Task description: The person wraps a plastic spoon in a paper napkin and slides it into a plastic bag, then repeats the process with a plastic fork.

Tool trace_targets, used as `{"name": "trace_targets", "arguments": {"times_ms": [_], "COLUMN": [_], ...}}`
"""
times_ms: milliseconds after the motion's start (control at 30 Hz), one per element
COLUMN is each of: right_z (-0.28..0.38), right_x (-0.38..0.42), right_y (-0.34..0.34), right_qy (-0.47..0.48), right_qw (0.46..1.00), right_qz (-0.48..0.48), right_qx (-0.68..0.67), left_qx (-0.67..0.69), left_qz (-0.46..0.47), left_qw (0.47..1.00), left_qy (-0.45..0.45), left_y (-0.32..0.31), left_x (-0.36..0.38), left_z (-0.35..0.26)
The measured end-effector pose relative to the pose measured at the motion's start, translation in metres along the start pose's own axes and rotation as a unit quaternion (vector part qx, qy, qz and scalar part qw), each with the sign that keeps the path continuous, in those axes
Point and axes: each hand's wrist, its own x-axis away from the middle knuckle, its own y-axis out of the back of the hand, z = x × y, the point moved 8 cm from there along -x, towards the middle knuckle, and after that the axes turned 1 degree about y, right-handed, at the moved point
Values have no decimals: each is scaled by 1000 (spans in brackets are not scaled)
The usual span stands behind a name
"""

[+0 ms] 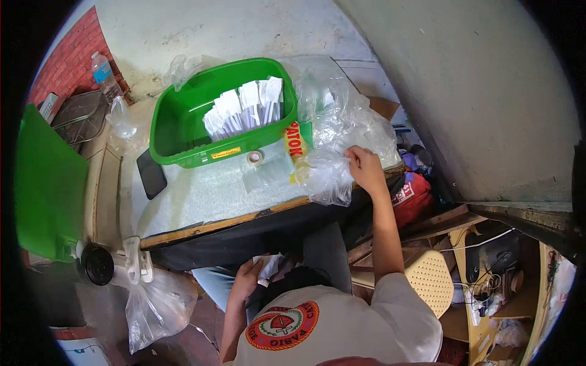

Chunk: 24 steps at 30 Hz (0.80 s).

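Note:
My left hand is low, near my lap, with its fingers closed around a folded white paper piece; its exact kind is hard to make out. Over the table's right front edge, my right hand has its fingers curled together on a crumpled clear plastic bag. More clear plastic lies just behind that hand. A green plastic basin stands on the table, holding several bundled white paper pieces. In front of it are a small tape roll and a yellow, red-lettered wrapper.
A black phone lies left of the basin on the table. A water bottle stands at the back left. One plastic bag hangs off the front left edge. A beige perforated stool is at the right.

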Motion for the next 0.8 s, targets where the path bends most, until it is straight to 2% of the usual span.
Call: {"name": "trace_targets", "arguments": {"times_ms": [33,100,133,200,233,300,400,500,633,800], "right_z": [-1,17,22,18,18,28,20,16,17,32], "right_x": [-2,-6,-10,-20,-24,-33,-44,-52,-50,-45], "right_y": [-1,-13,-13,-20,-22,-16,-36,-42,-42,-40], "right_qy": [-1,100,101,38,38,120,139,121,136,164], "right_qw": [1000,984,984,975,975,973,966,967,972,948], "right_qz": [1,44,43,106,106,-2,36,82,49,42], "right_qx": [1,138,138,191,190,198,217,207,185,270], "left_qx": [-6,-12,-16,-19,-25,-31,-54,0,22,-12], "left_qz": [0,0,-9,-20,-29,-39,3,17,20,27], "left_qw": [1000,1000,1000,1000,999,999,998,1000,1000,1000], "left_qy": [5,8,6,3,10,19,22,23,3,10], "left_y": [-1,-1,0,-1,-2,-1,-4,-10,-15,-14], "left_x": [1,1,2,4,7,7,2,-1,-2,2], "left_z": [-2,-4,-4,-8,-13,-14,-3,-6,-8,-6]}}
